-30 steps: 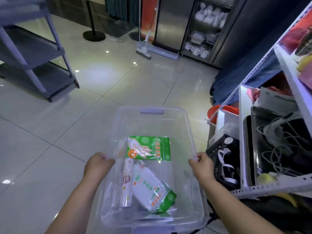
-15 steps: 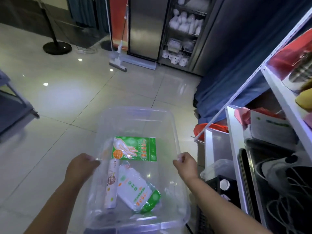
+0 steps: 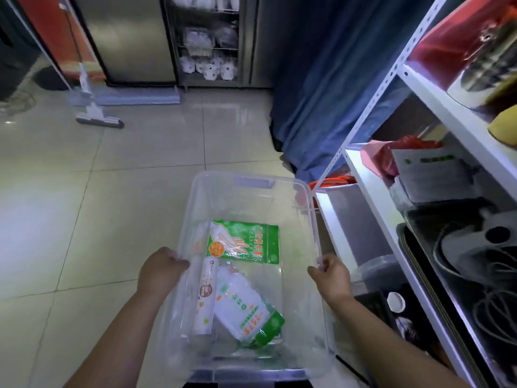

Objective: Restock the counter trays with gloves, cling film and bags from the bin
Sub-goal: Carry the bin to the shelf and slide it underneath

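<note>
The bin [image 3: 253,177] is thin, clear plastic, rectangular with rounded corners and a moulded grip on its far rim. It is held between both hands above the glossy, pale tiled floor [image 3: 84,191]. The left hand [image 3: 161,271] grips the left rim with its fingers curled over the edge. The right hand [image 3: 331,277] grips the right rim the same way.

Inside, the gloves [image 3: 243,242] are a flat green-and-white sachet with a drawn hand, lying toward the far end. The film [image 3: 205,298] is a white printed cylinder lying lengthwise near the left wall. The bags [image 3: 246,306] are a soft, crinkled white packet with a green corner, slanted and touching the film.

A paler tube shape by the left wall is partly behind the left hand, and I cannot tell what it is. The print on the packs is too small to read. The picture's lower edge cuts off the bin's near end. On the right stands a white perforated metal rack [image 3: 372,191] holding dark trays and cables, cropped at the right edge; a blue cloth [image 3: 321,79] hangs in folds behind it
</note>
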A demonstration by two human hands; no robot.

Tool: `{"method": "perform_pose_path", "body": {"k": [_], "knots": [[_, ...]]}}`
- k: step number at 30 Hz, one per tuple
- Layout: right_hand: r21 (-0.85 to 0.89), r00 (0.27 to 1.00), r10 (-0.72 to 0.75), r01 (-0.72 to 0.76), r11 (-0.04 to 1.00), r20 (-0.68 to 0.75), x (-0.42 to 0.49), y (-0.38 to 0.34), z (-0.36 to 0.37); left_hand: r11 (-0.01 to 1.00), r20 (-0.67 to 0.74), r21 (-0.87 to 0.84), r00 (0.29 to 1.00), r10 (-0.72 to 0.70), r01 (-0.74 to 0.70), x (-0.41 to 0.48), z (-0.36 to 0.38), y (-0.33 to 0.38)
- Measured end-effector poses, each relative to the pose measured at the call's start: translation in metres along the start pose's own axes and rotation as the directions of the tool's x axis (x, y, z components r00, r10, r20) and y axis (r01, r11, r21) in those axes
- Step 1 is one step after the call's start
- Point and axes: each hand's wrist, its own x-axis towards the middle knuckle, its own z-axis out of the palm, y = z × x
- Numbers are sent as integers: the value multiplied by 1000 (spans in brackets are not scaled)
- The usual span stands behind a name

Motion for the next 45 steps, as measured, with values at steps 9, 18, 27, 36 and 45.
{"method": "perform_pose_path", "body": {"k": [9,18,27,36,45], "knots": [[13,977,211,-211,977,10,96,6,17,977,147,199,988,53,-82,116,60,78],[-105,960,281,-278,955,12,253,43,70,898,267,413,963,42,-154,237,170,89],[-116,932,362,-362,925,-25,387,130,170,860,373,480,928,-22,-172,387,324,32],[-24,903,408,-415,910,-134,496,220,243,864,472,478,876,-104,-155,474,449,-17],[-21,886,411,-425,905,-214,537,263,267,853,496,501,856,-144,-147,481,500,-44]]}}
